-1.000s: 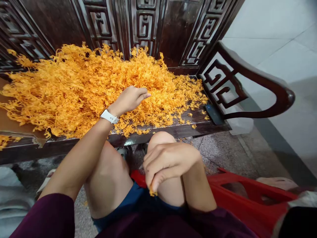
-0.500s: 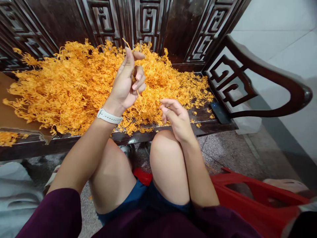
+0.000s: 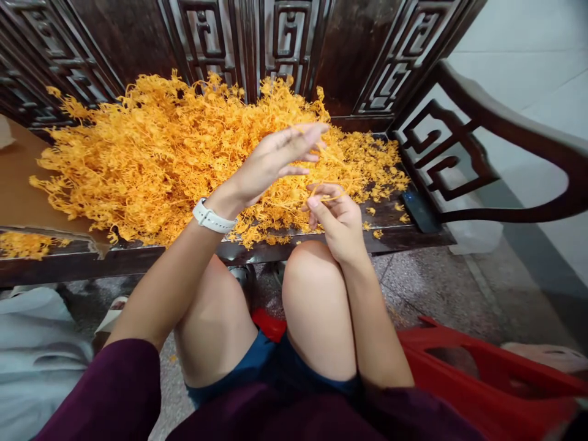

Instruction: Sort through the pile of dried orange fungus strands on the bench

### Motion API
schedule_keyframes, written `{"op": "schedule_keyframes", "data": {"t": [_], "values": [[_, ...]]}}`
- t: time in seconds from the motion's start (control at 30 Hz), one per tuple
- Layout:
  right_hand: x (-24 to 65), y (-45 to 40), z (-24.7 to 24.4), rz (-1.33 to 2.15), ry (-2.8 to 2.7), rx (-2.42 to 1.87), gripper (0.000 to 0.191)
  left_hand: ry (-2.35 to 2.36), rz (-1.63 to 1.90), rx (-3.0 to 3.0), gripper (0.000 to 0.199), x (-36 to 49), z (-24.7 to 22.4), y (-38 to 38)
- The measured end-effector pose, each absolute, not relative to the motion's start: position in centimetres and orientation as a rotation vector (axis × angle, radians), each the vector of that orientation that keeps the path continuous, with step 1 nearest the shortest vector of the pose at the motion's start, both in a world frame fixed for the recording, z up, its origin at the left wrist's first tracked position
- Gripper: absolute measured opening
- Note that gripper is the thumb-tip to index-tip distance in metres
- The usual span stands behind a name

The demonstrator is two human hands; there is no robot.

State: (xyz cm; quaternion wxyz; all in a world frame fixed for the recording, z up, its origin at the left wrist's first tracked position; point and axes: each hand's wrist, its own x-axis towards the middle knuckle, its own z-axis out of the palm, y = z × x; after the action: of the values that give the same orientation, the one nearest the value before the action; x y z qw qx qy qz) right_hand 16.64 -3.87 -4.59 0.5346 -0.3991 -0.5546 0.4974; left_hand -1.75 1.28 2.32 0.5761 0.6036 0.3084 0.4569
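A large heap of orange, stringy pieces with frilly, flower-like ends [image 3: 174, 159] covers the seat of a dark wooden bench [image 3: 399, 239]. My left hand [image 3: 280, 156], with a white watch band [image 3: 214, 217] at its wrist, hovers over the heap's front right part. Its fingers are stretched out and a little blurred; whether a strand touches their tips is hard to make out against the heap. Just above my right knee, my right hand [image 3: 340, 223] is closed in a pinch on a thin orange strand [image 3: 328, 197], which curves across the fingers.
Loose orange bits lie toward the bench's right end, near a dark phone-like object [image 3: 420, 211] and the curved armrest [image 3: 519, 131]. Cardboard [image 3: 27, 184] lies at the left. A red plastic stool [image 3: 478, 361] stands at lower right, pale cloth [image 3: 37, 343] at lower left.
My left hand has swung right and its curled fingers have straightened, letting go of the strand it held upright. My right hand now pinches a strand. The view has shifted slightly left.
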Motion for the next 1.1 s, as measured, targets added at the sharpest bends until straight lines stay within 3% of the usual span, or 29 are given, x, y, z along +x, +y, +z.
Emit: {"op": "schedule_keyframes", "data": {"t": [0.27, 0.7, 0.9, 1.1], "values": [[17.0, -3.1, -5.3, 1.099, -1.137, -0.954, 0.031, 0.631, 0.522, 1.971, 0.035, -3.1, 0.7, 2.9], [16.7, -3.8, -3.7, 1.353, -1.016, -0.995, 0.020, 0.848, 1.003, 1.495, 0.040, -3.6, -1.1, 4.3], [16.8, -4.0, -3.6, 1.416, -1.078, -1.014, 0.022, 0.787, 0.869, 1.436, 0.058, -3.4, -1.0, 3.6], [16.6, -4.2, -4.0, 1.321, -1.183, -1.043, 0.029, 0.767, 0.814, 1.549, 0.056, -2.6, -0.7, 3.1]]}}
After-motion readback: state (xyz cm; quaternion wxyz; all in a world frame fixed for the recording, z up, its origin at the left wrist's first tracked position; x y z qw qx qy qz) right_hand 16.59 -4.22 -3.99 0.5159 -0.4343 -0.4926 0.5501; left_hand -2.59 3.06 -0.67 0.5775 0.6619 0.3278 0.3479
